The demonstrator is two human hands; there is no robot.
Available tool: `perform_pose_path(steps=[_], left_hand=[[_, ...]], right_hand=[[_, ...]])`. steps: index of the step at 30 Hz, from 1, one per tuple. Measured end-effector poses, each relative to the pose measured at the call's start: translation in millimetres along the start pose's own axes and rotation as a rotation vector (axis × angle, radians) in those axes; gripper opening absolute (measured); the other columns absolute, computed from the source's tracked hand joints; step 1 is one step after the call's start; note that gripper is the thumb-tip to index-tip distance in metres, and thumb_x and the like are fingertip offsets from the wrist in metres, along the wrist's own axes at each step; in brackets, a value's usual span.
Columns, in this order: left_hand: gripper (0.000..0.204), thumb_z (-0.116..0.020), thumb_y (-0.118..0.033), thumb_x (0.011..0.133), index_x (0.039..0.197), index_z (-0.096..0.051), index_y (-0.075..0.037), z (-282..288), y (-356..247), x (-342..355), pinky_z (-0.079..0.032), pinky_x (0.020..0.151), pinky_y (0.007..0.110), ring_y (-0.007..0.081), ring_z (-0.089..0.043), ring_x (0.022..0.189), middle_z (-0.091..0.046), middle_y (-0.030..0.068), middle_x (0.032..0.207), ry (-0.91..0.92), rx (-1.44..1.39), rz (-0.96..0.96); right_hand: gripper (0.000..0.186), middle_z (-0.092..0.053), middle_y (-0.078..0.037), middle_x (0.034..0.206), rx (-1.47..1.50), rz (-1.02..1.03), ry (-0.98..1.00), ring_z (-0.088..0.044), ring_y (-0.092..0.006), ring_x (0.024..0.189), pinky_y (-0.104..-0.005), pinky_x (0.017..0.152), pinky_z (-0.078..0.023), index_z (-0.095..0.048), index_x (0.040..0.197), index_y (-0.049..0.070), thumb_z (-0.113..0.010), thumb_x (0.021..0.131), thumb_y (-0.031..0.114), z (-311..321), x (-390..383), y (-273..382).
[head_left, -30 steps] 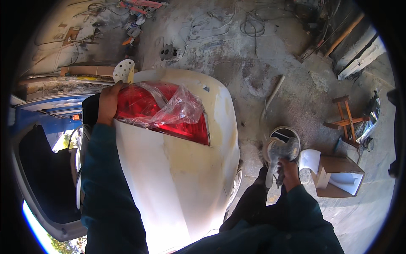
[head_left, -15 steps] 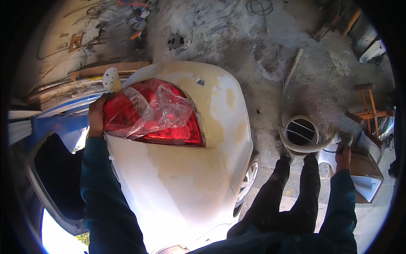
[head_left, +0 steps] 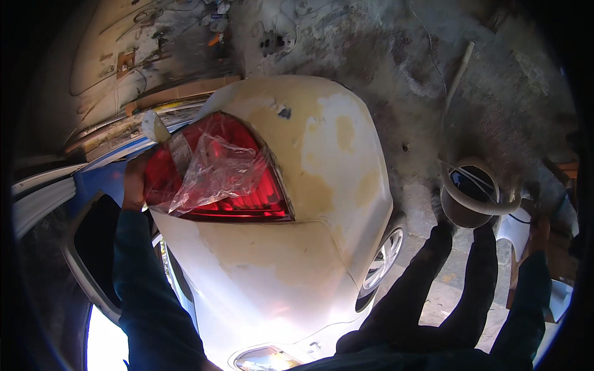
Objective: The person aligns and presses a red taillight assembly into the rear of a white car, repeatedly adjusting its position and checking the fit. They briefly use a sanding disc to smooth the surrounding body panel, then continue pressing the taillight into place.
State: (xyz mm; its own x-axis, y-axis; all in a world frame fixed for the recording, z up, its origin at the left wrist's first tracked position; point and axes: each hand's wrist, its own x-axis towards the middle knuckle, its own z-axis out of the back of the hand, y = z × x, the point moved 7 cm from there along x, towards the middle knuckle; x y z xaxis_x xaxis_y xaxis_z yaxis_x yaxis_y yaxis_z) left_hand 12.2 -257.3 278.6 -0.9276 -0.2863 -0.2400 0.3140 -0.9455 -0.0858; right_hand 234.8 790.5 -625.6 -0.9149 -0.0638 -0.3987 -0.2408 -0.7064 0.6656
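Observation:
A red tail light, partly covered by crinkled clear plastic film, sits in the rear corner of a pale car body with sanded, patchy paint. My left hand is closed round the light's left edge, its fingertips hidden. Low at the far right, my right hand is in shadow, closed at the end of a thick pale hose. The tool it grips there is dim; the earlier frame shows it as a rounded shape on the hose.
A dark round bucket stands beyond my feet, with the hose looped over it. A pale rod lies on the stained floor. The car's wheel is beside my legs. A raised dark-lined panel is left of my arm.
The view has shifted, so the bucket and my right hand appear farther right and the picture is darker. My left hand stays at the tail light's edge.

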Motion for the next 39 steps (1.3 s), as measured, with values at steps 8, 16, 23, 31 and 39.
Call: perform_pose_path(steps=[8,16,23,31,39], left_hand=[[0.030,-0.061,-0.017,0.112,0.127,-0.080,0.000,40.1,-18.0,-41.8,-0.060,0.095,0.037,0.0213,-0.077,0.101,-0.083,0.0135,0.116,-0.005,0.091,0.079],[0.043,-0.055,-0.028,0.117,0.143,-0.077,-0.002,1.0,34.5,-43.8,-0.054,0.109,0.033,0.0216,-0.076,0.118,-0.081,0.0167,0.136,0.084,0.295,-0.055],[0.046,-0.058,-0.029,0.116,0.147,-0.074,0.002,31.5,-19.1,-37.6,-0.054,0.112,0.035,0.0224,-0.075,0.121,-0.080,0.0164,0.138,0.055,0.181,0.062],[0.042,-0.062,-0.025,0.115,0.143,-0.074,0.003,4.4,-13.8,-35.9,-0.059,0.103,0.033,0.0208,-0.077,0.114,-0.081,0.0137,0.131,-0.002,-0.070,0.131],[0.042,-0.067,-0.024,0.113,0.140,-0.074,0.006,-4.5,-39.8,-54.5,-0.061,0.096,0.032,0.0187,-0.078,0.103,-0.082,0.0122,0.121,-0.074,-0.460,0.303]], right_hand=[[0.030,-0.075,-0.025,0.123,0.057,-0.103,-0.066,-0.072,-0.0415,0.113,-0.0457,0.099,-0.058,-0.071,0.135,-0.001,-0.063,0.107,0.006,28.3,9.9,140.7],[0.037,-0.076,-0.026,0.133,-0.516,-0.010,-0.124,-0.073,-0.0445,0.123,-0.0511,0.107,-0.057,-0.070,0.142,0.001,-0.058,0.114,0.020,30.7,62.4,-7.7],[0.032,-0.082,-0.015,0.128,0.384,0.030,-0.103,-0.081,-0.0252,0.113,-0.0401,0.095,-0.064,-0.076,0.142,0.007,-0.068,0.112,0.005,-74.4,20.3,444.5],[0.057,-0.064,-0.021,0.155,0.738,0.645,0.273,-0.064,-0.0403,0.141,-0.0478,0.115,-0.059,-0.061,0.160,0.006,-0.077,0.105,0.015,-90.2,-59.7,797.9],[0.062,-0.050,-0.029,0.166,0.663,0.340,-0.378,-0.052,-0.0471,0.150,-0.0522,0.127,-0.042,-0.040,0.172,-0.002,-0.041,0.124,0.037,-63.3,26.3,801.2]])
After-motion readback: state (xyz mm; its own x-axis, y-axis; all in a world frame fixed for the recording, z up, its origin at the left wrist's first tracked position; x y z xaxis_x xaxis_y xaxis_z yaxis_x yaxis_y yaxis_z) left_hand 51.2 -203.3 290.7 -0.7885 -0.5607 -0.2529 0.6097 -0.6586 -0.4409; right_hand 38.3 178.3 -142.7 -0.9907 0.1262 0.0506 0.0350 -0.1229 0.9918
